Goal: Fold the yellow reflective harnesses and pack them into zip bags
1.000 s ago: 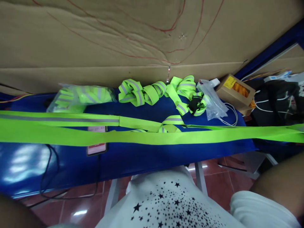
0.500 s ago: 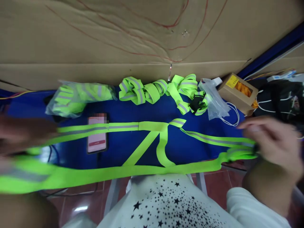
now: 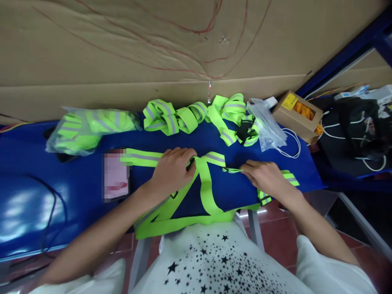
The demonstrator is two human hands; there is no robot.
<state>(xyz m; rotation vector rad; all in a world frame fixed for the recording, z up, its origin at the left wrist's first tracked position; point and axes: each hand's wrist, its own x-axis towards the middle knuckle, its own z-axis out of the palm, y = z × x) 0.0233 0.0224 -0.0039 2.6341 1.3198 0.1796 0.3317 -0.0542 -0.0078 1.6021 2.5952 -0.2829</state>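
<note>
Lime-green harness (image 3: 207,192): spread over the middle of the blue surface (image 3: 82,204), directly in front of the person; some straps carry a grey stripe, and the lowest band runs along the near edge, close to the shirt.
Left hand (image 3: 173,165): closed on the upper strap, fingers curled together; a black piece (image 3: 190,164) shows at the fingertips, its full shape hidden.
Right hand (image 3: 263,175): in a narrow pinch, thumb and fingers gripping a thin length of strap seen nearly edge-on; striped webbing shows beyond and below the hand.
Between the hands: a short striped section angled to the right, and two plain straps that splay apart toward the person.
Phone (image 3: 115,179): left of the left hand, its screen pixelated, a striped strap reaching over its upper right corner.
Back row: a clear bag (image 3: 92,126) of striped webbing, then loose coils (image 3: 161,116), then a looser bundle (image 3: 234,107) with a black part (image 3: 245,128) at its front.
Right end: a crumpled plastic bag (image 3: 269,130), a white cable (image 3: 298,149) and a cardboard box (image 3: 297,124) with orange contents.
White shirt (image 3: 202,261): printed with black stars.
</note>
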